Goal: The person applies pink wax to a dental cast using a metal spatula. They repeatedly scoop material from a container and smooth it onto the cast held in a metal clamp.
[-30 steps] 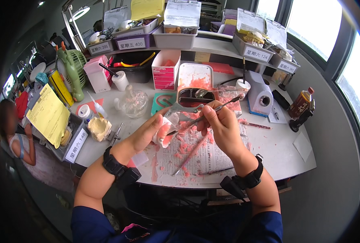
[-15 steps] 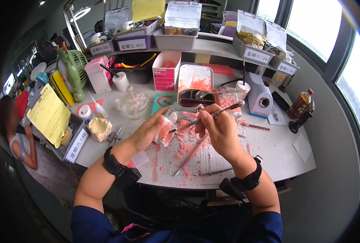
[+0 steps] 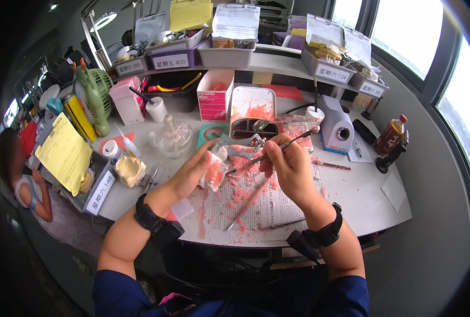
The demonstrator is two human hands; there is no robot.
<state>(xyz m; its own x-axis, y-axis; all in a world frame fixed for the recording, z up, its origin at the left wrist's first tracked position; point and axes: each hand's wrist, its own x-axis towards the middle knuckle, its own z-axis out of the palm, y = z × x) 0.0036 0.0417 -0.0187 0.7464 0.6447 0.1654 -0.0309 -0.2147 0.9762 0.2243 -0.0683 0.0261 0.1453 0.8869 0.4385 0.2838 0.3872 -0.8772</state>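
My left hand (image 3: 191, 174) is closed around a white dental model with pink wax (image 3: 214, 174), its teeth set in the wax. The model is on a metal articulator (image 3: 237, 141), whose hinged frame sticks out past my fingers. My right hand (image 3: 288, 165) pinches a slim wax carving tool (image 3: 297, 140) like a pen. Its tip points left and down, close beside the model's wax; whether it touches I cannot tell. Below both hands, a sheet of newspaper (image 3: 288, 208) is littered with pink wax scraps (image 3: 237, 196). A pink-smeared rod-like tool (image 3: 250, 205) lies across it.
Behind my hands are an open wax tin (image 3: 253, 105), a paraffin wax box (image 3: 214, 98) and a glass burner (image 3: 174, 137). A plaster model (image 3: 131, 170) sits left. Right are a white machine (image 3: 336, 127) and a bottle (image 3: 391, 137). Another person sits far left.
My right hand has tilted the carving tool more steeply, its tip drawing slightly away from the wax. The model and articulator have turned a little in my left hand.
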